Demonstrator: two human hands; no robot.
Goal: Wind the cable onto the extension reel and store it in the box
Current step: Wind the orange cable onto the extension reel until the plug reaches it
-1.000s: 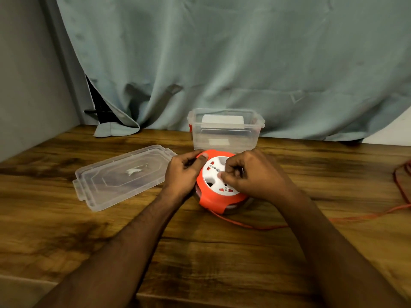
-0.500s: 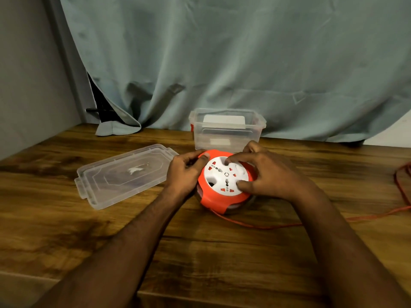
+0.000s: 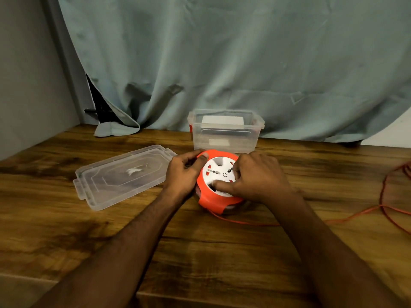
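Observation:
An orange extension reel (image 3: 211, 200) with a white socket face stands on the wooden table (image 3: 66, 230). My left hand (image 3: 184, 174) grips its left rim, thumb on the top edge. My right hand (image 3: 255, 176) lies over the white face, with a finger pressed into a recess near the front. The orange cable (image 3: 347, 220) leaves the reel's front and trails right into loose loops at the table's right edge. The clear plastic box (image 3: 225, 138) stands open just behind the reel.
The box's clear lid (image 3: 120, 176) lies flat to the left of the reel. A grey-green curtain (image 3: 222, 63) hangs behind the table and a grey wall (image 3: 29, 74) closes the left side. A white label shows through the box.
My right hand has swung round the white face, from the left side to the back and now to the front. The left hand has kept its grip.

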